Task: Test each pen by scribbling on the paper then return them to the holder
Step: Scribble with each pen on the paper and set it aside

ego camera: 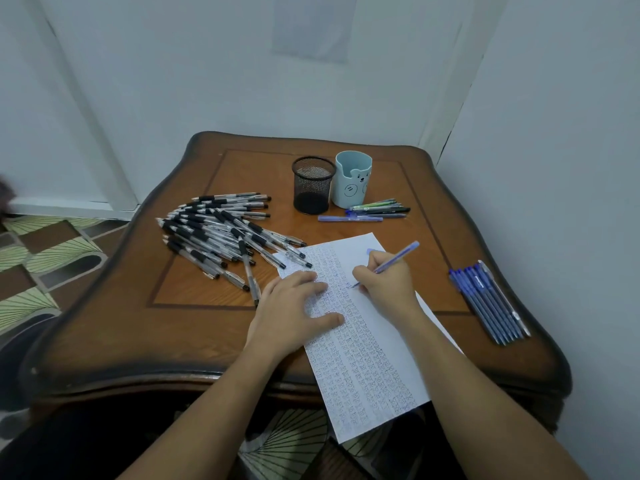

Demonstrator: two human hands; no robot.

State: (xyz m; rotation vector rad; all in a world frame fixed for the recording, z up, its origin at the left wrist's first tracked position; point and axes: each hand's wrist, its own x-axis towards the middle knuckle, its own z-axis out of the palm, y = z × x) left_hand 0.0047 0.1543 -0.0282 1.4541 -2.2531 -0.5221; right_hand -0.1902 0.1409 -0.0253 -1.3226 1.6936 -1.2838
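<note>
My right hand [388, 282] grips a blue pen [398, 259] with its tip touching the paper [367, 358], a white sheet covered in rows of blue scribbles. My left hand [294, 306] lies flat on the sheet's left edge, fingers spread, holding nothing. A black mesh holder [313, 184] and a light blue bear holder [352, 179] stand at the back of the table. A pile of several black-grip pens [221, 233] lies left of the paper. A row of several blue pens [488, 301] lies at the right edge.
A few coloured pens [379, 207] and one capped blue pen [349, 218] lie beside the holders. The wooden table [138, 323] sits in a corner between white walls. The paper overhangs the near edge. Patterned floor shows at left.
</note>
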